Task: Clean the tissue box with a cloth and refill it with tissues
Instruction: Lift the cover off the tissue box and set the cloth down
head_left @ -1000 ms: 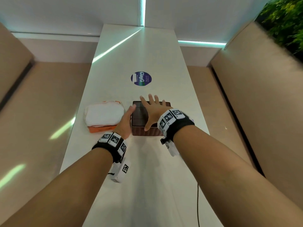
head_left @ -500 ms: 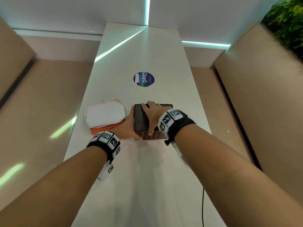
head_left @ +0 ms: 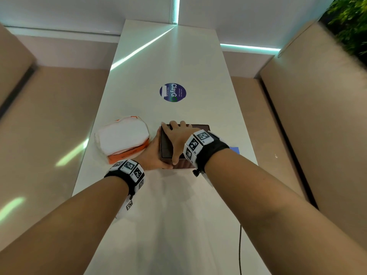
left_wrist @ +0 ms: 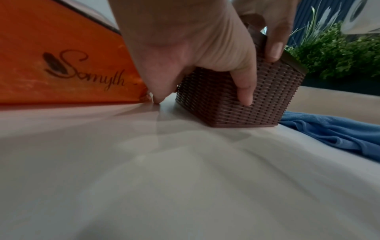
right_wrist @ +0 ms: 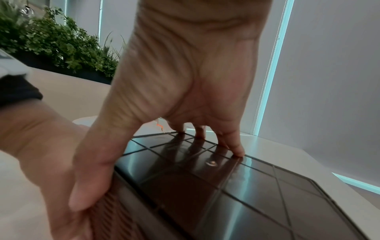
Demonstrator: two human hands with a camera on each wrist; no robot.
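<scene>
A brown woven tissue box with a glossy dark lid stands on the white table. My left hand grips its near left corner, thumb on the woven front. My right hand arches over the lid, fingertips at the far edge and thumb pressed on the near rim. A pack of white tissues in an orange wrapper lies just left of the box. The blue cloth lies bunched to the right of the box, mostly hidden behind my right wrist in the head view.
A round purple sticker marks the table beyond the box. Beige bench seats run along both long sides. Green plants stand at the far right. A thin black cable hangs by the table's near right edge.
My right hand came down from hovering spread above the lid to clasping it. My left hand slid to the box's near left corner and took hold.
</scene>
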